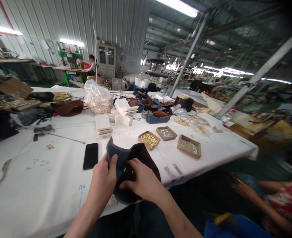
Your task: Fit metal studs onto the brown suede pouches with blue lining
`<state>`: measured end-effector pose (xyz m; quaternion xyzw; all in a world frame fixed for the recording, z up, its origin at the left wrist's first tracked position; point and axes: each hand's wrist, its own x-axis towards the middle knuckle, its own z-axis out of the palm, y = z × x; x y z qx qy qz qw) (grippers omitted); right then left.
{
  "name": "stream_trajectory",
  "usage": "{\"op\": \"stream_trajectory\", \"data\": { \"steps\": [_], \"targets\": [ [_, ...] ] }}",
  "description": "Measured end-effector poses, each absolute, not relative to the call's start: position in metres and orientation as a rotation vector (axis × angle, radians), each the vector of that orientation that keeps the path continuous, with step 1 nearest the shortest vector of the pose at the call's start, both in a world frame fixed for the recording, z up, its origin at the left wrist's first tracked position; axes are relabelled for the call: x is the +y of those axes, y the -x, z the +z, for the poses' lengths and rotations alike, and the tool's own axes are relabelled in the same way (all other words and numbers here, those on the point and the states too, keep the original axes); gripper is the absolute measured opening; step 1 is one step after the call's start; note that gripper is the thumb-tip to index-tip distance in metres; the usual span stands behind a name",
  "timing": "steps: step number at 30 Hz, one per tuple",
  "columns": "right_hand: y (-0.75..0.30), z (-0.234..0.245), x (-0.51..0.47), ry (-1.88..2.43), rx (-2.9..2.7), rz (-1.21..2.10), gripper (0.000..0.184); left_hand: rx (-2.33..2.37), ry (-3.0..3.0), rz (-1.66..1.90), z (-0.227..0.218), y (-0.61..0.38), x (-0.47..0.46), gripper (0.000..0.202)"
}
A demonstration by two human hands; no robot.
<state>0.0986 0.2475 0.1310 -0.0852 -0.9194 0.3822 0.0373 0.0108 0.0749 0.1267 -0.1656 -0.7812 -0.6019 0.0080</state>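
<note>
My left hand (104, 178) grips the left edge of a dark navy and brown fabric piece (131, 155), thumb on top. My right hand (142, 180) lies on the same piece, fingers curled and pressed against its middle. The piece is held just above the near edge of the white table (36, 185). A black phone (90, 155) lies flat just left of my left hand. Beyond the piece stand three small cardboard trays: one with gold studs (149, 139), two with silver studs (166, 133) (188, 146).
Stacks of white cards (103, 125), a clear bag of small parts (98, 98), brown and blue fabric pieces (158, 110) and a hammer (46, 130) lie further back. Another person's hand (240, 186) and patterned sleeve are at the lower right. A person sits at a far bench (93, 64).
</note>
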Motion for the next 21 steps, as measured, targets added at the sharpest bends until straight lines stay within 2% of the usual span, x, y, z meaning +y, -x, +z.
{"op": "stream_trajectory", "data": {
  "steps": [2,3,5,9,11,14,16,19,21],
  "targets": [
    [-0.097,0.125,0.254,0.3,-3.062,0.955,0.083,-2.439,0.499,-2.067,0.126,-0.011,0.087,0.052],
    [-0.095,0.122,0.256,0.267,-3.148,0.889,0.087,-2.413,0.477,-2.17,0.123,-0.012,0.093,0.055],
    [-0.093,0.115,0.258,0.217,-3.243,0.76,0.078,-2.287,0.4,-2.417,0.116,-0.014,0.102,0.052],
    [-0.09,0.095,0.262,0.339,-3.291,0.462,0.075,-1.783,-0.131,-2.992,0.099,-0.012,0.104,0.021],
    [-0.089,0.084,0.261,0.405,-3.331,0.424,0.068,-1.601,-0.418,-3.083,0.093,-0.01,0.101,0.01],
    [-0.083,0.07,0.254,0.452,-3.336,0.387,0.048,-1.528,-0.537,-3.132,0.089,-0.011,0.102,0.008],
    [-0.079,0.064,0.248,0.469,-3.275,0.374,0.052,-1.515,-0.542,-3.17,0.09,-0.016,0.107,0.01],
    [-0.082,0.062,0.253,0.459,-3.133,0.514,0.05,-1.504,-0.566,-3.214,0.097,-0.023,0.108,0.011],
    [-0.092,0.067,0.27,0.403,-3.017,0.712,0.034,-1.487,-0.598,-3.248,0.101,-0.023,0.1,0.014]
  ]
}}
